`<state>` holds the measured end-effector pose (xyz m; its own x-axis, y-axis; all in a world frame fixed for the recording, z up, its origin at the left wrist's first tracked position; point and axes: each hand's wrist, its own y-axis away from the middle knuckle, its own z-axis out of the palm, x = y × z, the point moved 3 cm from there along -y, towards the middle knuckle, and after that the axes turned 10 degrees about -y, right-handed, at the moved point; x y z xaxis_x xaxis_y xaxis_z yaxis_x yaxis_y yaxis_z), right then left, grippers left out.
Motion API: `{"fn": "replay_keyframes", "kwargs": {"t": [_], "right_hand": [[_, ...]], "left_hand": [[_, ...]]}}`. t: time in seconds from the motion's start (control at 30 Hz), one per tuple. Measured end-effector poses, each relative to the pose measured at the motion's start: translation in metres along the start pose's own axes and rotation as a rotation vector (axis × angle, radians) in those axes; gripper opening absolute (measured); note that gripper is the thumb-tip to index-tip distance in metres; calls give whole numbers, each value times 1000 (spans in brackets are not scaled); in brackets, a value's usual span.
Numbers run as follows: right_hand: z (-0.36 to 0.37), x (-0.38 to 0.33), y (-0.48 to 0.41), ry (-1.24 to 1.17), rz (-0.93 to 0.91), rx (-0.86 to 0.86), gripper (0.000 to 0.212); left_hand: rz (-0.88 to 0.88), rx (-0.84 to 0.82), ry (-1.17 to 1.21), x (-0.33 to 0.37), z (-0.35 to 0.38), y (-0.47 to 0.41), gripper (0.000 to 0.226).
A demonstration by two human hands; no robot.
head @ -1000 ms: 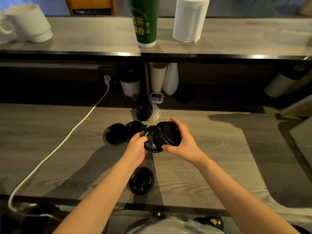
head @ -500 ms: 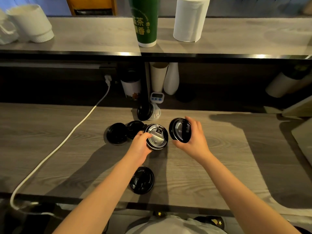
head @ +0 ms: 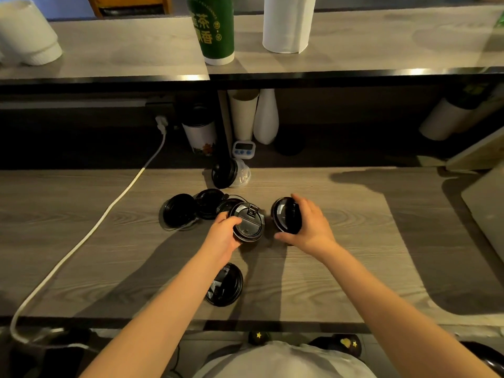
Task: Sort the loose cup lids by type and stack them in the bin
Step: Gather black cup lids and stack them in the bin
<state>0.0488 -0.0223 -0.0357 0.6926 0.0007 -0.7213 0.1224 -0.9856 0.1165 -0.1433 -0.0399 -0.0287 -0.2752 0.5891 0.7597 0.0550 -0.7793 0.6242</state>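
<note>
Left hand clamps a black flip-tab lid by its near-left rim, top face up toward the camera, just above the bench. Right hand is closed around a second black lid, held on edge, its face turned left toward the first lid. The two held lids are near each other but apart.

Loose lids on the bench: three black lids in an overlapping cluster left of the held ones. The far-left lid lies flat, the middle lid overlaps it, and a third lid is partly hidden behind the flip-tab lid. One more black lid lies flat nearer the bench's front edge, partly under the left forearm. Lid types in the cluster can't be told apart at this lighting.

Behind the cluster, a clear cup with a black lid lies on its side at the back of the bench. A small white timer stands just behind it. A lidded printed cup and white paper sleeves sit in the recess under the upper shelf. A white cable runs from a plug at the back across the left of the bench to its front edge.

On the upper shelf: green cup, paper towel roll, stacked white cups at the left.
</note>
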Motion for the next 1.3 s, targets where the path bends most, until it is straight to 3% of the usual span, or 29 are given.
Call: {"fn": "replay_keyframes", "kwargs": {"t": [0.13,0.3,0.43,0.63,0.73,0.83,1.0,1.13,1.3], "right_hand": [[9,-30,8,-198,-172,-103,105],[23,-43,9,-41,-308,-189,108],[28,-48,9,20,-357,-210,110],[39,-50,11,38,-340,-273,113],[48,-44,12,76,-283,-242,91],[70,-48,20,147,-305,-369,63],[116,-54,42,280,-333,-672,97],[131,-56,44,413,-510,-608,92],[111,-52,37,145,-391,-544,89]], "left_hand": [[-43,-66,16,-3,10,4,20],[-77,-206,87,-2,13,14,37],[-16,-240,11,0,5,20,30],[85,-78,-200,3,-26,20,31],[115,152,-266,9,-54,15,31],[130,284,-318,9,-81,11,29],[127,376,-284,-2,-99,10,32],[158,375,-265,-4,-97,13,32],[206,374,-254,4,-87,9,31]]}}
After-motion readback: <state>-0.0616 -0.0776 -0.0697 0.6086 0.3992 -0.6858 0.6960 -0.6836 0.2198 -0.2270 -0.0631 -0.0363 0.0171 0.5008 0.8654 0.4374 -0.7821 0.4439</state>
